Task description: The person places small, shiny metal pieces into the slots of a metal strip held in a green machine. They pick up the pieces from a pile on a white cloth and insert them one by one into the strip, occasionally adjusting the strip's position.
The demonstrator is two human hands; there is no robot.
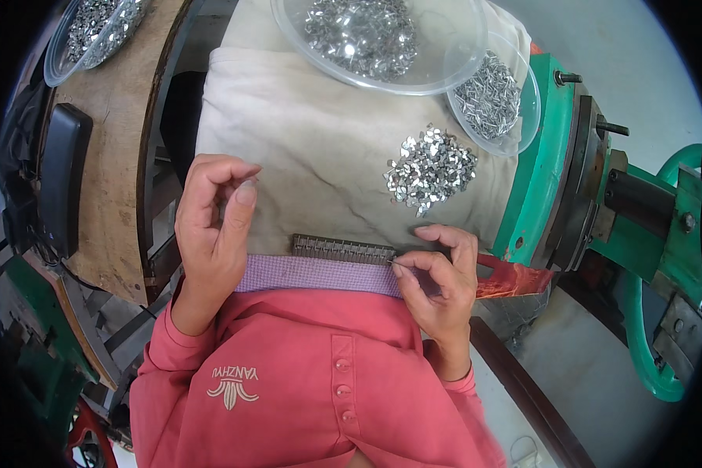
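Across the front edge of the stained cloth lies a dark, narrow slotted metal strip (339, 248) with a row of small metal parts along it. My right hand (444, 281) is at its right end, thumb and forefinger pinched on a tiny thin metal piece (391, 261), partly hidden by the fingertips. My left hand (217, 226) is raised over the cloth's left side, fingers loosely curled and thumb apart from them, with nothing visible in it. Beyond the strip, to the right, small shiny flat metal pieces (431, 168) are heaped on the cloth.
A clear plastic bowl (452, 82) of shiny pieces stands at the back, beside a smaller clear tub (530, 117) of metal pins. At right is a green machine (532, 164) with a handwheel (639, 343). A wooden bench (117, 156) at left bears another tub (54, 66) and a black case (64, 179).
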